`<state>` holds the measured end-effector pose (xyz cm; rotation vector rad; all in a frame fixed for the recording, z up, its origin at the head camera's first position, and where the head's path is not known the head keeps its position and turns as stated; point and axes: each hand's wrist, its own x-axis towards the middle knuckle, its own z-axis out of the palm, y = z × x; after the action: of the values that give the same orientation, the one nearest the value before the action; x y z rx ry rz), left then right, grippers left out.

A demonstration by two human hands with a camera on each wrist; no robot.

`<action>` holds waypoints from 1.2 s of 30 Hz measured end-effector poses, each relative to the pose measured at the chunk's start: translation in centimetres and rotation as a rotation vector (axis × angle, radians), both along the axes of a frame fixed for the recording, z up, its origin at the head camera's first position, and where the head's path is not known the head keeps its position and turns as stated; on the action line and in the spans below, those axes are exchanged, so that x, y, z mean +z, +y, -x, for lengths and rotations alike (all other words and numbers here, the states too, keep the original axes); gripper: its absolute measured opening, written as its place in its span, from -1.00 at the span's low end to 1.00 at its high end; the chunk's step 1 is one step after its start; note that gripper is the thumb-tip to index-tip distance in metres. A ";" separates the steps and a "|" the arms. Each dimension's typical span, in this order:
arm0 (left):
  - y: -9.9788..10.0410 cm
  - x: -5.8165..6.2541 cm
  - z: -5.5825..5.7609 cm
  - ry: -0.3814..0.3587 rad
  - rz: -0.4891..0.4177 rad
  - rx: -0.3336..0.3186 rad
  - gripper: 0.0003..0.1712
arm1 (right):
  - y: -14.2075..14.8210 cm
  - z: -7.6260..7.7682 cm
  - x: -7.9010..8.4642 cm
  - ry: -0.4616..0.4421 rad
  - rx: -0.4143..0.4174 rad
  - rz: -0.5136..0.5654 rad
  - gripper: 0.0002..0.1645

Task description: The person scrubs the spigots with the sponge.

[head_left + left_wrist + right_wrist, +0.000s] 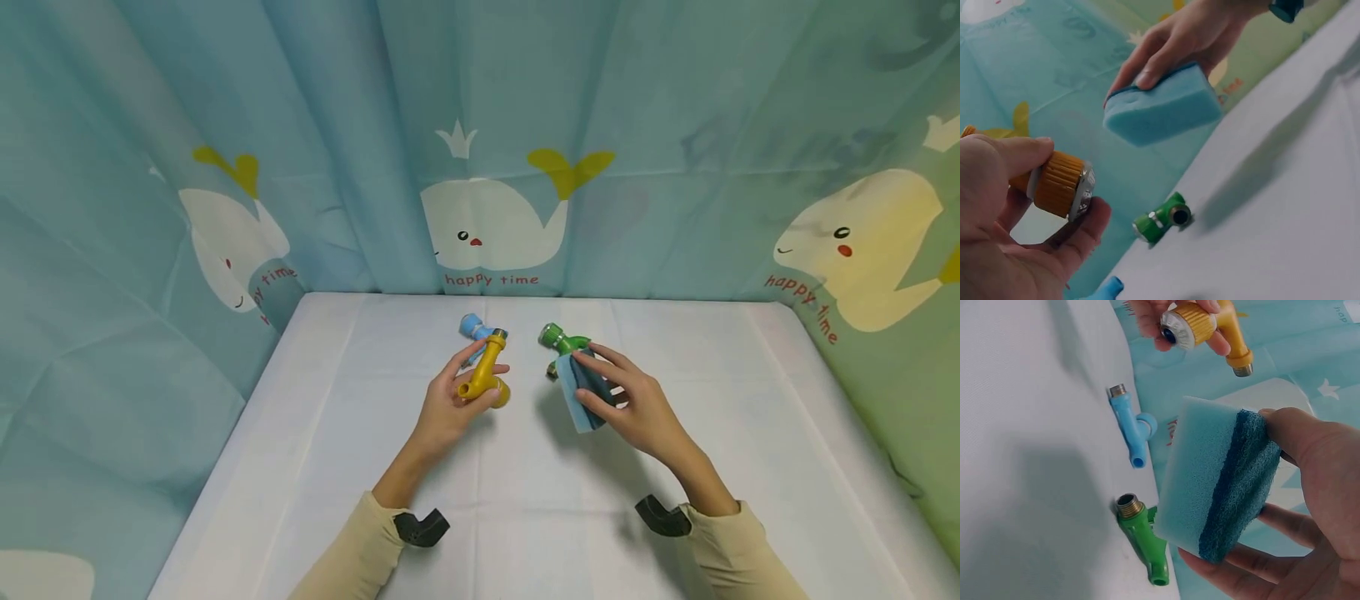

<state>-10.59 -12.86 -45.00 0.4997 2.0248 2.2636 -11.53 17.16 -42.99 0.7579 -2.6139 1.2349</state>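
Note:
My left hand (444, 410) holds a yellow plastic tap (485, 371) above the table, thumb and fingers around its ribbed knob (1058, 189). In my right hand (643, 410) is a light blue sponge (1200, 469) with a dark blue scouring side, pinched between thumb and fingers. The sponge hangs a short way right of the yellow tap, apart from it. Behind the sponge a green tap (1145, 540) lies on the table. A light blue tap (1127, 428) lies behind my left hand, partly hidden by it in the head view.
A white-covered table (352, 433) lies under both hands. Blue-green curtains (337, 167) printed with whales rise along its back and sides. Each wrist wears a black strap mount (423, 528).

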 end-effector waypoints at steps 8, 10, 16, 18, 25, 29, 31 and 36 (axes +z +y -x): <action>-0.2 -0.1 -0.3 0.117 0.060 0.066 -0.51 | -0.1 -0.1 -0.3 -0.004 0.007 -0.012 -0.34; -0.3 0.0 -0.3 0.140 0.082 0.108 -0.53 | -0.1 -0.1 -0.3 -0.008 0.008 -0.012 -0.34; -0.8 0.4 -0.3 0.139 0.093 0.173 -0.50 | 0.0 0.0 -0.3 -0.007 0.009 -0.005 -0.33; -1.0 0.5 -0.3 0.122 0.073 0.162 -0.45 | 0.0 0.0 -0.3 -0.009 0.009 -0.007 -0.33; -1.2 0.2 -0.2 0.069 0.028 0.040 -0.36 | 0.0 -0.2 -0.5 -0.010 0.011 -0.006 -0.34; -1.2 0.3 -0.3 -0.033 0.053 0.020 -0.39 | 0.0 -0.2 -0.7 -0.009 0.014 0.001 -0.34; -1.3 0.4 -0.4 -0.097 0.062 0.027 -0.42 | 0.0 -0.2 -0.7 -0.006 0.015 0.006 -0.33; -1.2 0.3 -0.4 -0.138 0.047 0.034 -0.05 | 0.1 -0.2 -0.8 0.000 0.014 0.010 -0.33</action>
<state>-10.21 -14.10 -44.66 0.2983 2.0285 2.1957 -11.29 17.24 -43.82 0.7754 -2.6049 1.2500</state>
